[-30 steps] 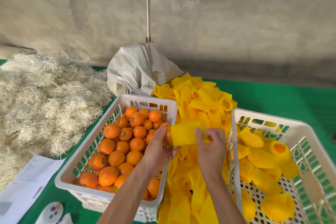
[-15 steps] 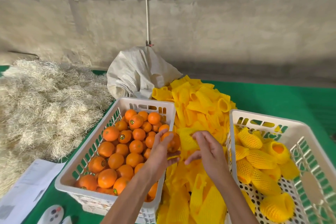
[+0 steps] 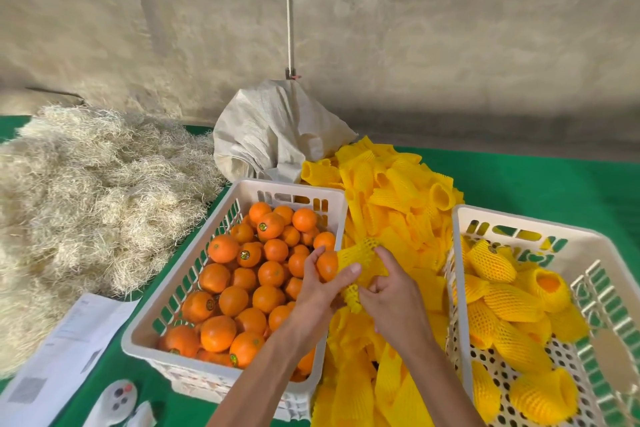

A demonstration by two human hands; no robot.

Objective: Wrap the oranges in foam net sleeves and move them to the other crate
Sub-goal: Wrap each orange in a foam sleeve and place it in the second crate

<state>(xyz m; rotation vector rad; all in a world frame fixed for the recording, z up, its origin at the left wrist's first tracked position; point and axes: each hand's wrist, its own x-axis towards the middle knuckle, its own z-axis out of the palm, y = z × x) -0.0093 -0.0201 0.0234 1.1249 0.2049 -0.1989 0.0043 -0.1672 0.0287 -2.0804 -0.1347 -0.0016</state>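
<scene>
Yellow foam net is stretched between both hands, half over an orange! Left hand has its fingers curled round the orange, thumb pressing on the net's edge. Right hand pinches the net, fingers bent into the mesh. All this happens above the gap between 2 white crates. Left crate is packed with bare oranges; right crate holds wrapped ones. Between them lies a heap of spare sleeves, all on a green cloth. Pale straw is piled far left.
</scene>
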